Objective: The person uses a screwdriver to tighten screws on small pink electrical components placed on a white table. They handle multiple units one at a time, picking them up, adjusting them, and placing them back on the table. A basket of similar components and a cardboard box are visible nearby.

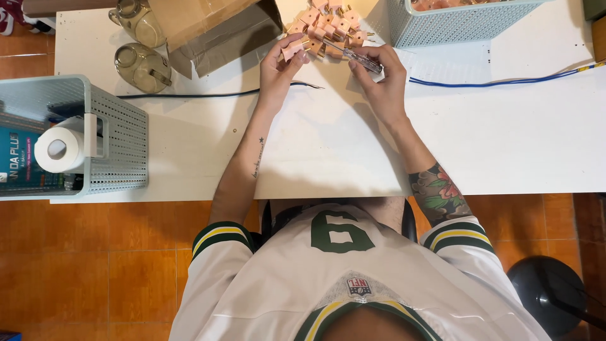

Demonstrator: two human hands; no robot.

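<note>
A pink plug adapter (294, 49) with brass prongs is sitting pinched in the left hand (281, 66), near the top centre of the frame, just above the white desk (328, 145). The left grip is closing firmly around the adapter, thumb and fingers wrapping its pink body. The right hand (379, 85) is holding a screwdriver (356, 57) with a clear handle, its grip folding tight around that handle while the thin shaft is pointing up and left toward the adapter. Whether the tip is touching the adapter I cannot tell.

Just above the hands, a pile of pink adapters (331, 25) is lying on the desk at the top edge. To its right, a pale blue perforated basket (454, 25) is standing in the upper right. An open cardboard box (214, 31) is lying in the upper left, with two glass jars (142, 63) beside it. A blue cable (505, 82) is running across the desk toward the right edge. At the left edge, another pale basket (117, 136) is holding a toilet paper roll (60, 149).
</note>
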